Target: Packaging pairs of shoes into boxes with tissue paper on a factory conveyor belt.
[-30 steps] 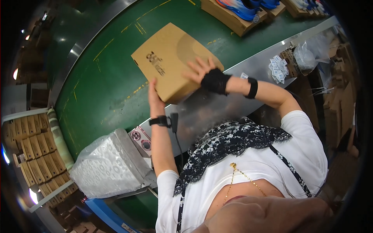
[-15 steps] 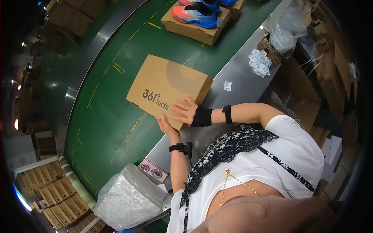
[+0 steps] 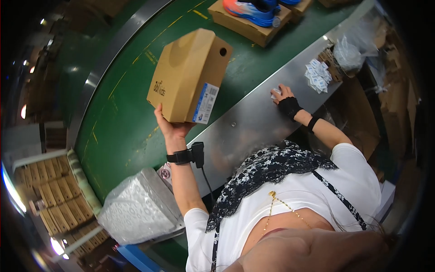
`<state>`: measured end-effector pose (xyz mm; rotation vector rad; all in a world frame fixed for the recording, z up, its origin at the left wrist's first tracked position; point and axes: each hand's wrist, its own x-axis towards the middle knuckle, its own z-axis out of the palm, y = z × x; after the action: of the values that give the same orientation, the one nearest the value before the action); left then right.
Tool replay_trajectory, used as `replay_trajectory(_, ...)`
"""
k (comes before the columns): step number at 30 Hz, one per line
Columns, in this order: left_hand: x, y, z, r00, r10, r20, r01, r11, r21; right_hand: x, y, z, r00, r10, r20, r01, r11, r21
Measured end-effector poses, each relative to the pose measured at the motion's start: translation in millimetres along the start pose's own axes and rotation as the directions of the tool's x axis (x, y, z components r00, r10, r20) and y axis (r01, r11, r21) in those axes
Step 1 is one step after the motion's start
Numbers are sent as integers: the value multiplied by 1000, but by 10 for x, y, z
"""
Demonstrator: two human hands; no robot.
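Note:
My left hand (image 3: 172, 129) grips the near lower edge of a closed brown cardboard shoe box (image 3: 179, 72), its thumb on the lid side. Tilted up over the green conveyor belt (image 3: 131, 109), the box turns toward me an end with a round hole and a blue-and-white label (image 3: 206, 103). On the metal ledge (image 3: 240, 124) to the right, my right hand (image 3: 285, 94), in a black wrist wrap, has its fingers closed on a small white packet (image 3: 275, 93). A pile of similar packets (image 3: 318, 75) lies just beyond that hand.
Orange-and-blue sports shoes (image 3: 253, 11) sit on a brown shoe box (image 3: 253, 27) farther up the belt. A plastic-wrapped grey stack (image 3: 140, 208) stands at my left. Shelved brown boxes (image 3: 59, 195) fill the lower left. Clear plastic bags (image 3: 351, 52) lie at the far right.
My left hand has lifted and tilted the box, turning its labelled end into view. My right hand has left the lid and moved right to the single packet on the ledge.

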<state>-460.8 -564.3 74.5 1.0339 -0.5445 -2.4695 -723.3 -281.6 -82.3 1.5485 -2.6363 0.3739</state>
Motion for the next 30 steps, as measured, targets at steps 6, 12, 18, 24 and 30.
replay_trajectory(6, -938, 390, -54, 984, 173, 30, -172, 984, -37, 390, -377, 164, 985, -33, 169, -9, 970, 242)
replay_trajectory(12, -1807, 382, -383, 904, 402, -146, -413, 909, -59, 737, -1032, 398, 967, -238, -92, 253, 939, 234)
replay_trajectory(18, -2582, 40, -907, 775, 536, -334, -603, 786, -138, 679, -1376, 552, 924, -262, 279, 234, 963, 130)
replay_trajectory(24, -3196, -403, -1279, 434, 591, -680, -824, 566, -34, 794, -1106, 865, 964, -242, 112, 234, 969, 85)
replay_trajectory(30, -3634, -1171, -1951, 84, 626, -776, -969, 232, 83, 901, -785, 1008, 960, -266, 85, 261, 963, 60)
